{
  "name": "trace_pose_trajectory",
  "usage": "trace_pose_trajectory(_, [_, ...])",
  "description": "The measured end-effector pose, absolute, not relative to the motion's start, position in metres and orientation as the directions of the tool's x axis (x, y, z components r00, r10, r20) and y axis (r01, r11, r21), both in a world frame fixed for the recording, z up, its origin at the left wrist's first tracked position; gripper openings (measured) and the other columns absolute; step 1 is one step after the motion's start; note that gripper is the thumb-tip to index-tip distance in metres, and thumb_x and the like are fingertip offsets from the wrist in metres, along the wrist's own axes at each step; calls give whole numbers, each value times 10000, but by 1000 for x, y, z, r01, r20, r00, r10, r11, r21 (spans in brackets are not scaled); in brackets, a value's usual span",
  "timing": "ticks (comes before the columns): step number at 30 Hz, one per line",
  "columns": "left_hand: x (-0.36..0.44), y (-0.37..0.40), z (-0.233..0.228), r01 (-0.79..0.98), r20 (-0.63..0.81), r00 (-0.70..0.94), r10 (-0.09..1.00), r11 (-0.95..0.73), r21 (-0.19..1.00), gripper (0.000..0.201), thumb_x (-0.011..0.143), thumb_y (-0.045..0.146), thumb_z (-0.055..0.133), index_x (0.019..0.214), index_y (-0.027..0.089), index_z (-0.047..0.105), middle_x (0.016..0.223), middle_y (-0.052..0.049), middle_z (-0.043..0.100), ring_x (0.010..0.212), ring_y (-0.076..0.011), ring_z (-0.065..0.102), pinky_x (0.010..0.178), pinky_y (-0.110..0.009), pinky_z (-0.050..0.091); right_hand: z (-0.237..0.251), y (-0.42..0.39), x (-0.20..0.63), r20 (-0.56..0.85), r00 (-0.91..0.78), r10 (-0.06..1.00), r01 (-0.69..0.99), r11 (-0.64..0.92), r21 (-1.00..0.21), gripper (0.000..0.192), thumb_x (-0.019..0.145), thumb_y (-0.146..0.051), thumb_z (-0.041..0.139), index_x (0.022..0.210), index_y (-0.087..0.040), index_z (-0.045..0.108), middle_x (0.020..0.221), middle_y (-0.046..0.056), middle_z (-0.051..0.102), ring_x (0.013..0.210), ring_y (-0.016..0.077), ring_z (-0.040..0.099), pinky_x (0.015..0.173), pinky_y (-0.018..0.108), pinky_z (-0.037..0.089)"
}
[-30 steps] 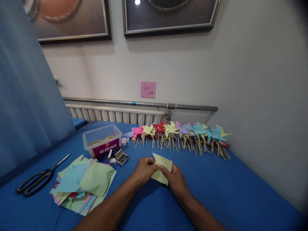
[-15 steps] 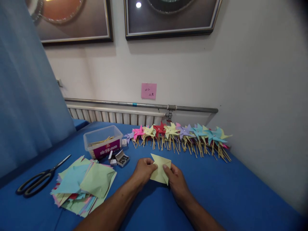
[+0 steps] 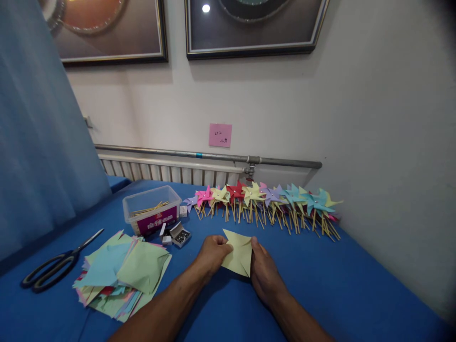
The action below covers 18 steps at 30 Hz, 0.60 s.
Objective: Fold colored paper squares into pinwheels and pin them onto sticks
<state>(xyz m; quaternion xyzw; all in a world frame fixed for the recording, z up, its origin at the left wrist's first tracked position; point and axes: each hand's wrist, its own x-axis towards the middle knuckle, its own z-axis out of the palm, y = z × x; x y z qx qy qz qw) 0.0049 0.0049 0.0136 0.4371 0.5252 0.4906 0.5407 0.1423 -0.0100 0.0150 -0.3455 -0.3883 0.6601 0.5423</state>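
A pale yellow square of paper [image 3: 238, 259], with slits cut in from its corners, is held up over the blue table. My left hand [image 3: 211, 254] pinches its left edge, thumb on the front. At the right edge my right hand [image 3: 266, 273] grips the paper near its upper corner, thumb upright along the side and the other fingers mostly hidden behind. To the left lies a loose pile of coloured paper squares [image 3: 142, 268], several of them with cut slits. Beyond my hands a row of finished pinwheels [image 3: 252, 194] on thin sticks lies along the back.
Black-handled scissors [image 3: 60, 263] lie at the far left. A clear plastic tub [image 3: 153, 194] with thin sticks stands behind the pile. Beside it is a small open box [image 3: 181, 235] of metal fasteners. A radiator [image 3: 171, 171] and pipe [image 3: 285, 162] run along the wall.
My right thumb has moved from the front of the paper out to its right edge and upper corner. The left hand keeps its pinch in nearly the same place.
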Motion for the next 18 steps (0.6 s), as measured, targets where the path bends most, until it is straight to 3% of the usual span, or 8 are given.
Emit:
trace_pose_trajectory(6, [6,4,14,-81,-147,-39,988,144,986,159,616,197,647,559,178,499,460,42,495,412,-76,383,444,-220,269,13,-11,142,-50,-115,992,-426,-94,-900,436,765,-536,692,1013,-178,682,901,79,773,869,287,718,725,365,554])
trace_pose_trajectory(18, [7,1,16,-26,-132,-32,991,131,991,142,640,175,628,579,179,499,486,41,510,425,-81,406,450,-218,297,13,-12,142,-59,-209,976,-468,-153,-870,373,711,-465,807,886,-173,655,824,61,761,774,242,711,671,321,526])
